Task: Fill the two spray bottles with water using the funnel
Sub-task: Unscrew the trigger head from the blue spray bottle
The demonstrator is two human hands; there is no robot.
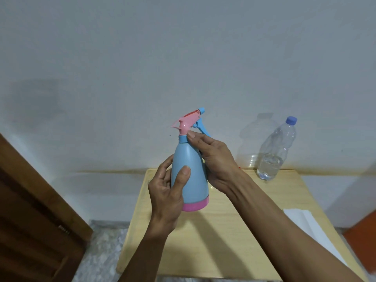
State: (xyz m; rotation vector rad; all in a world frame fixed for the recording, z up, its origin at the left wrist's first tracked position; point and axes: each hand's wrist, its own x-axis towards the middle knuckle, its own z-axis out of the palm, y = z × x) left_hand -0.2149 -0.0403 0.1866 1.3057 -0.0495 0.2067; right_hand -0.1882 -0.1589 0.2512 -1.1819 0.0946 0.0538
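Observation:
I hold a blue spray bottle with a pink base band and a pink and blue trigger head upright in the air above the table. My left hand wraps the lower body, thumb across the front. My right hand grips the bottle's neck just under the head, thumb tip on the blue collar. A clear plastic water bottle with a blue cap stands at the table's far right, roughly a quarter full. I see no funnel and no second spray bottle.
The small light wooden table stands against a pale wall. A white sheet of paper lies at its right edge. A dark wooden door is at the left, an orange object at the far right.

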